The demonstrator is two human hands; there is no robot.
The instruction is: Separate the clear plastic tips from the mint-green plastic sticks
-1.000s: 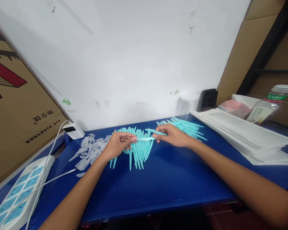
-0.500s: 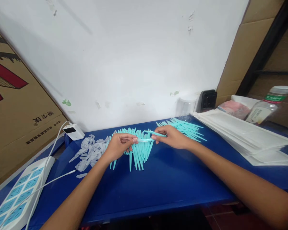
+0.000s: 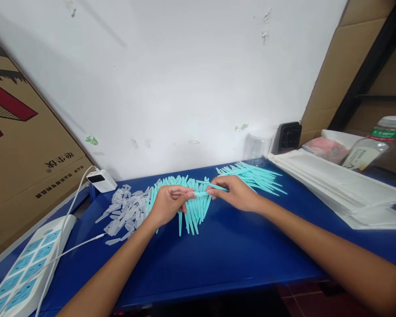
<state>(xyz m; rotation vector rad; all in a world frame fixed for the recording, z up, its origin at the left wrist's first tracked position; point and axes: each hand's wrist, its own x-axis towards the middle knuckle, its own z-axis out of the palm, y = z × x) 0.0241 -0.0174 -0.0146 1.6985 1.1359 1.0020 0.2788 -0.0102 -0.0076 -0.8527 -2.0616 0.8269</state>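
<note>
Above a pile of slim turquoise plastic sticks (image 3: 193,215), which look like eyebrow razors, my two hands meet almost fingertip to fingertip. My left hand (image 3: 171,202) is closed, its thumb and forefinger pinching a small translucent cap (image 3: 196,194) around one stick's end. In my right hand (image 3: 232,191), also closed, the fingertips grip that turquoise stick (image 3: 203,193). A second turquoise stick (image 3: 204,182) lies across the same fingers, pointing left. Left of the pile are many loose translucent caps (image 3: 125,213). Whether the cap sits fully on the stick cannot be made out.
Another heap of turquoise sticks (image 3: 260,178) lies behind my right hand, near a clear jar (image 3: 259,147). White sleeves (image 3: 336,180) are stacked at right by a bottle (image 3: 366,149). A power strip (image 3: 29,268), cable and white device (image 3: 101,180) occupy the left.
My hands have come slightly closer together, and less of the translucent cap shows between them. The camera view has shifted a little.
</note>
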